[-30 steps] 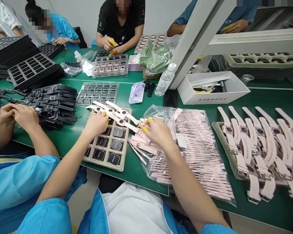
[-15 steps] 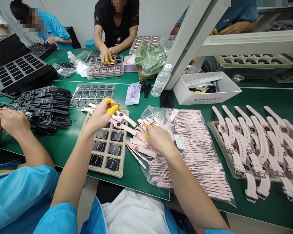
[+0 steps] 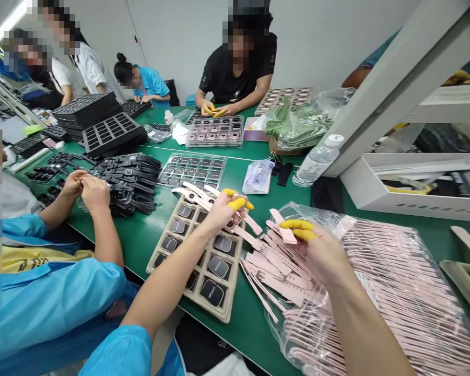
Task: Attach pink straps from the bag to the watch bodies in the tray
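Observation:
My left hand (image 3: 222,213), with yellow finger cots, pinches a small pink piece (image 3: 241,198) mostly hidden by the fingers. It is above the far right corner of a beige tray (image 3: 235,292). Square dark watch faces (image 3: 219,266) sit in the tray's compartments, and watches with pale pink straps (image 3: 198,197) lie across its far end. To the right, my right hand (image 3: 325,250), also in yellow finger cots, is closed on a pink watch strap (image 3: 284,230). Beneath it, loose pink straps (image 3: 274,263) lie beside a clear bag of many more straps (image 3: 407,282).
Black watches (image 3: 129,180) are heaped at left, near a co-worker's hands (image 3: 90,188). A clear tray of watch faces (image 3: 194,169), a white packet (image 3: 257,176), a water bottle (image 3: 317,162) and a white box (image 3: 419,196) stand beyond. A slanted post (image 3: 391,83) rises at right.
My right hand has lifted from the loose straps with one strap between its fingers. My left hand still pinches the small pink piece. The view has turned left.

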Demonstrator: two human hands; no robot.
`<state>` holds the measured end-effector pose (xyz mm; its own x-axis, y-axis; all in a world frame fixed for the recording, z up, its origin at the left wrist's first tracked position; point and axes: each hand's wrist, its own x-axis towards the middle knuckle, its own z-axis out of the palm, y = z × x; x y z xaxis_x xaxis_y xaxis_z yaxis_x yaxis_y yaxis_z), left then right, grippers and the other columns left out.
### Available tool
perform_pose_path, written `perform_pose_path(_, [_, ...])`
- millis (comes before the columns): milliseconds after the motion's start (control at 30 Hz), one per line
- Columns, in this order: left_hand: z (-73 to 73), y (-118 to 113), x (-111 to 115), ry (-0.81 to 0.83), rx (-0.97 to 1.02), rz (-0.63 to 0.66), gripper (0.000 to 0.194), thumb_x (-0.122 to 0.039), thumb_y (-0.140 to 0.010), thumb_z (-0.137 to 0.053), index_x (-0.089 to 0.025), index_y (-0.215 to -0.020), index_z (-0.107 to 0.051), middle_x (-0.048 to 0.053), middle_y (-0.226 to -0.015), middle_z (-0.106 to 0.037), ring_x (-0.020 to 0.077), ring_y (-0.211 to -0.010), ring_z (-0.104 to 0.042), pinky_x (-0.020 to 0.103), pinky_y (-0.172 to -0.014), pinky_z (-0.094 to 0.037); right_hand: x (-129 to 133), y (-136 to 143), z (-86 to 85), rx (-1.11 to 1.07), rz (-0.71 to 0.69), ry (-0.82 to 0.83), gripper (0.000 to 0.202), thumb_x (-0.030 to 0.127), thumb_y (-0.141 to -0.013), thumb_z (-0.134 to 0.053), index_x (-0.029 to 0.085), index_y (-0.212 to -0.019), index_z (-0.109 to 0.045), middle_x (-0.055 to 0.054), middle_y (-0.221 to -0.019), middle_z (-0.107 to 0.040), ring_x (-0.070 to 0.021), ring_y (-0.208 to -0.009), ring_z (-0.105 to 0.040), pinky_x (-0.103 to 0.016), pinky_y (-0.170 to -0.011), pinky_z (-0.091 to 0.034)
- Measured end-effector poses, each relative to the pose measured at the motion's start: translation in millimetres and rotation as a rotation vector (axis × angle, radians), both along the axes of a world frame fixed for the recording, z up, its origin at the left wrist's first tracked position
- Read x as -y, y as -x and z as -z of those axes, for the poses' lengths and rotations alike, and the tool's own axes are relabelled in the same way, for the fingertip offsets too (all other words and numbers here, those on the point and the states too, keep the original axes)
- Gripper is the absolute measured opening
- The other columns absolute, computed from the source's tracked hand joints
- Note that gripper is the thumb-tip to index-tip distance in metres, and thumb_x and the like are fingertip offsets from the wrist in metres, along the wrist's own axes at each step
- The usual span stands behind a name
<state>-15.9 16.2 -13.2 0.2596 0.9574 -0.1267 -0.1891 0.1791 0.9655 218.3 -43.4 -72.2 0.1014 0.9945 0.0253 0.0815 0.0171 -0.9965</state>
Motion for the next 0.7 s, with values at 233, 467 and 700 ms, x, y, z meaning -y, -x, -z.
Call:
perform_pose_path(233, [-0.4,-4,7,-0.071,-0.021,0.038,0.036,-0.032,-0.085,-0.079,-0.02,-0.099,-0.047,0.004,-0.094,-0.069,0.01,-0.068,-0.059,0.021,-0.054,-0.043,14,19,-22.8,0.07,-0.02,-0.172,0.033,0.043,-0.081,-0.08,0.026,-0.108,-0.071,-0.005,-0.096,-0.064,-0.0217,-0.086,-0.063,-0.04,-0.084,-0.057])
perform_pose_path(467, [6.0,-8,14,-0.207,-0.147,0.159,0.021,-0.025,-0.095,-0.064,-0.02,-0.107,-0.048,0.006,-0.104,-0.066,0.0136,-0.085,-0.064,0.025,-0.07,-0.049,25,39,-41.7,0.229,0.216,-0.375,0.026,0.05,-0.093,-0.065,0.025,-0.095,-0.061,-0.007,-0.098,-0.056,-0.0249,-0.093,-0.059,-0.045,-0.09,-0.051])
perform_pose_path(700, [14.1,-5,19,-0.49,-0.343,0.253,0.031,-0.02,-0.099,-0.051,-0.018,-0.129,-0.052,0.013,-0.122,-0.066,0.0228,-0.113,-0.065,0.04,-0.1,-0.052,31,68,-39.7,-0.621,-0.204,0.054,0.035,0.053,-0.091,-0.069,0.026,-0.091,-0.047,0.007,-0.064,-0.055,-0.0113,-0.044,-0.044,-0.025,-0.045,-0.04])
